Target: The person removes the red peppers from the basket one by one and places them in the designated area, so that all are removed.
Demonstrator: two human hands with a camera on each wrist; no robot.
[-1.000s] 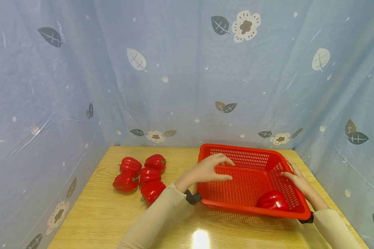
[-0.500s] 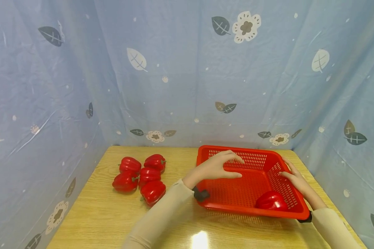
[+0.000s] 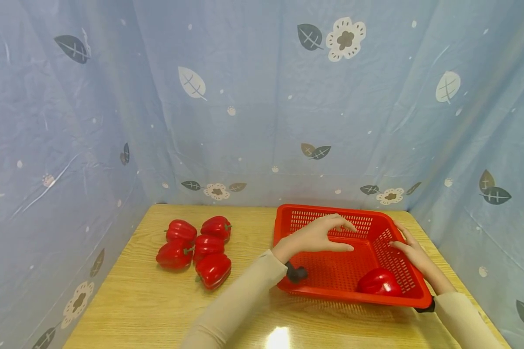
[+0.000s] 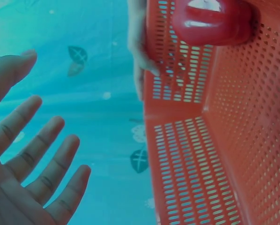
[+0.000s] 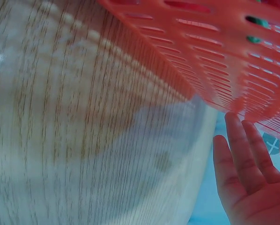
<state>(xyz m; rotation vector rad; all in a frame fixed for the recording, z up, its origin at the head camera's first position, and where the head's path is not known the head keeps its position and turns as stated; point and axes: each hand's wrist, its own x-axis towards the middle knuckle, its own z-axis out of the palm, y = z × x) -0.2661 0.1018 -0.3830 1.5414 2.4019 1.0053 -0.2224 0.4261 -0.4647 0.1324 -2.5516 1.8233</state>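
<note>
A red plastic basket with slotted walls stands at the right of the table. One red bell pepper lies inside its near right corner and also shows in the left wrist view as the bell pepper. Over the basket's left half hovers my left hand, thumb and fingers spread, holding nothing. My right hand holds the basket's right rim, thumb inside and fingers along the outer wall; the right wrist view shows the fingers of this hand against that slotted wall.
Several red bell peppers lie in a cluster on the left of the wooden table. Patterned blue cloth hangs behind and on both sides, close to the table's edges.
My left hand has moved right, further over the basket, its fingers still spread. The right hand stays at the rim. The view has shifted slightly; basket and peppers keep their places.
</note>
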